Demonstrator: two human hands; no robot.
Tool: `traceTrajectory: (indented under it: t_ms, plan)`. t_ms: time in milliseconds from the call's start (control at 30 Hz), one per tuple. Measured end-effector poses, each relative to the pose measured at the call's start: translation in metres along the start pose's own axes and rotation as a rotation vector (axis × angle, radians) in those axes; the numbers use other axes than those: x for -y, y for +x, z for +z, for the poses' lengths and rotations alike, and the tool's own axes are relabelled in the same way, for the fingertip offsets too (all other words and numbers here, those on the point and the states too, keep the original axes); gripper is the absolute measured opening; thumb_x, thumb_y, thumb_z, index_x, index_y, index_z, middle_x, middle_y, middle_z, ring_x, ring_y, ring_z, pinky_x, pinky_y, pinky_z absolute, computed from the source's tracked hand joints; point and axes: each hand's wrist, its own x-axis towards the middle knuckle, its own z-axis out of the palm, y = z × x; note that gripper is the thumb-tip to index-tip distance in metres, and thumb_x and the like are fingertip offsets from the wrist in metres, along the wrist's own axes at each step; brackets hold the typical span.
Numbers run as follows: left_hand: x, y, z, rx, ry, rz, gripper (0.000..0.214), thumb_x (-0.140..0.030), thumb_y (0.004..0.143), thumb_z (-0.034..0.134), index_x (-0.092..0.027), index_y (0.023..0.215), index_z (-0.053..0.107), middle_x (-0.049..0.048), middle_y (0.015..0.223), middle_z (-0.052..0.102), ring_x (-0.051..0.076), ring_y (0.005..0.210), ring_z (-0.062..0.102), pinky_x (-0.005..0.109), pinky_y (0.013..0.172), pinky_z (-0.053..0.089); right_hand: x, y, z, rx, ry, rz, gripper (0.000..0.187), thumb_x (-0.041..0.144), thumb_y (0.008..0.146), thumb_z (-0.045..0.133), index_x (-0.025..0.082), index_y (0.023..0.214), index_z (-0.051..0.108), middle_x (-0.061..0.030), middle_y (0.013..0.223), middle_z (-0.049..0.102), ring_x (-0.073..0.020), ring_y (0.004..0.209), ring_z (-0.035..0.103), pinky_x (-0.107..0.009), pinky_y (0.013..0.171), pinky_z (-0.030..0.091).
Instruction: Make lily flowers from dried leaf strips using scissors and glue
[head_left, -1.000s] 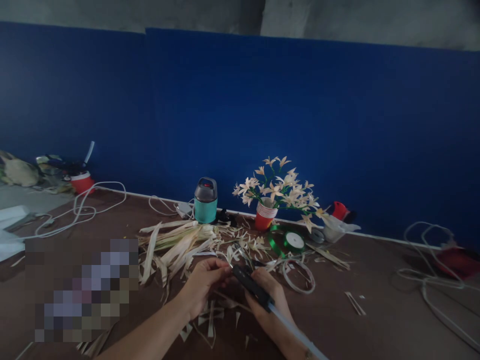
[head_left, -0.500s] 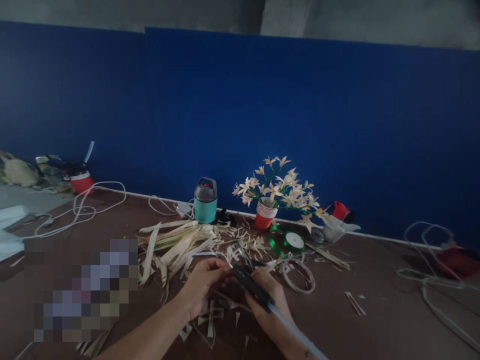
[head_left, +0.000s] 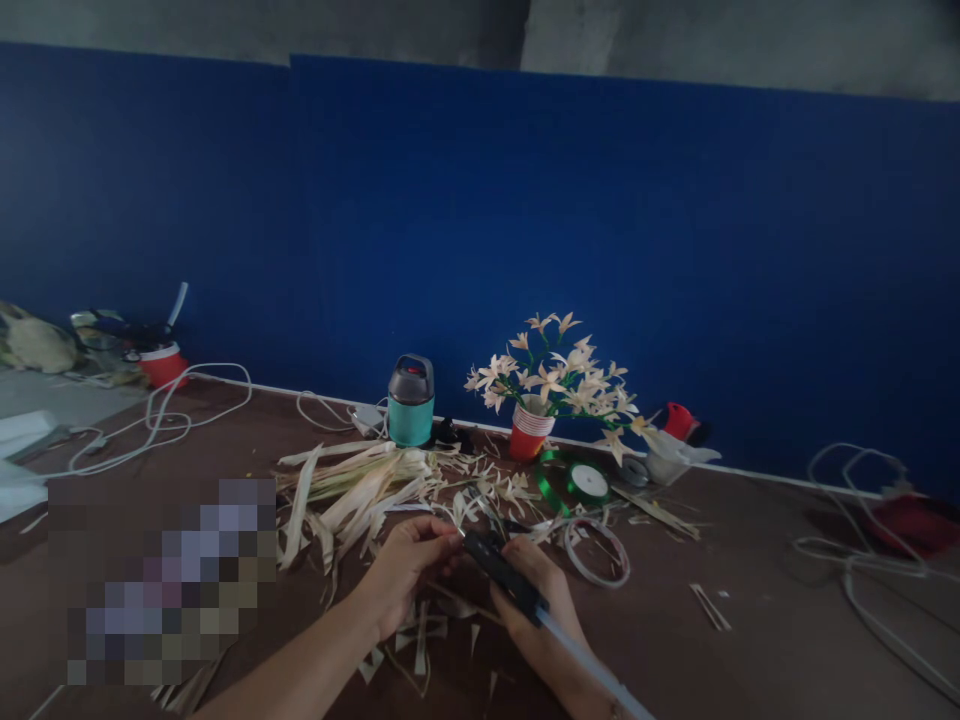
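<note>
My right hand (head_left: 536, 585) is wrapped round a black hot glue gun (head_left: 499, 572). A long translucent glue stick (head_left: 589, 660) runs out of the gun's back end toward me. The nozzle points up and left, at the fingertips of my left hand (head_left: 412, 565). Those fingers are pinched together around something small, mostly hidden by them. Just beyond my hands lie several pale husk flowers (head_left: 514, 490). Dried corn husks (head_left: 367, 490) are heaped to their left.
Red paper cups (head_left: 531, 435) hold a bunch of pale flowers. Around them are a teal lantern-shaped container (head_left: 411, 410), a green ribbon spool (head_left: 589, 482) and a clear ring-shaped roll (head_left: 596, 552). White cables (head_left: 169, 410) loop at left. Husk scraps (head_left: 421, 640) litter the brown surface. A blue panel (head_left: 480, 220) stands behind.
</note>
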Motion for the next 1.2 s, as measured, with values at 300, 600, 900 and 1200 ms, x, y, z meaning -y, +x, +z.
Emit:
traceTrajectory:
  t_ms: [300, 600, 900, 1200]
  plan:
    - [0.001, 0.000, -0.001, 0.007, -0.006, -0.005, 0.033, -0.028, 0.044, 0.085, -0.013, 0.058, 0.060, -0.0026, 0.049, 0.061, 0.006, 0.044, 0.051, 0.016, 0.045, 0.036, -0.004, 0.000, 0.000, 0.035, -0.031, 0.006, 0.013, 0.011, 0.069, 0.052, 0.020, 0.065, 0.044, 0.0011, 0.064, 0.051, -0.0134, 0.058, 0.050, -0.021, 0.050, 0.039]
    - [0.000, 0.001, -0.002, 0.012, 0.188, 0.108, 0.026, -0.034, 0.056, 0.078, -0.013, 0.066, 0.065, -0.0010, 0.054, 0.064, 0.009, 0.048, 0.054, 0.018, 0.050, 0.039, -0.005, -0.001, -0.004, 0.009, -0.061, -0.060, 0.009, 0.015, 0.071, 0.055, 0.020, 0.064, 0.053, -0.0021, 0.070, 0.055, -0.0158, 0.064, 0.054, -0.024, 0.057, 0.043]
    - [-0.006, -0.004, -0.012, 0.206, 0.909, 0.574, 0.012, -0.019, 0.075, 0.057, -0.017, 0.068, 0.066, 0.0038, 0.070, 0.066, 0.017, 0.069, 0.058, 0.024, 0.065, 0.042, -0.010, 0.008, -0.013, -0.090, 0.298, 0.380, 0.025, 0.043, 0.062, 0.066, 0.018, 0.065, 0.060, 0.0000, 0.055, 0.057, -0.0169, 0.053, 0.053, -0.027, 0.050, 0.044]
    - [-0.016, 0.006, -0.017, -0.037, 0.734, 0.413, 0.011, -0.027, 0.074, 0.058, -0.017, 0.071, 0.063, 0.0015, 0.064, 0.063, 0.014, 0.056, 0.054, 0.024, 0.056, 0.041, 0.024, 0.012, -0.056, 0.407, -0.504, -0.108, 0.010, 0.021, 0.070, 0.053, 0.020, 0.074, 0.062, -0.0029, 0.070, 0.064, -0.0178, 0.066, 0.058, -0.026, 0.061, 0.039]
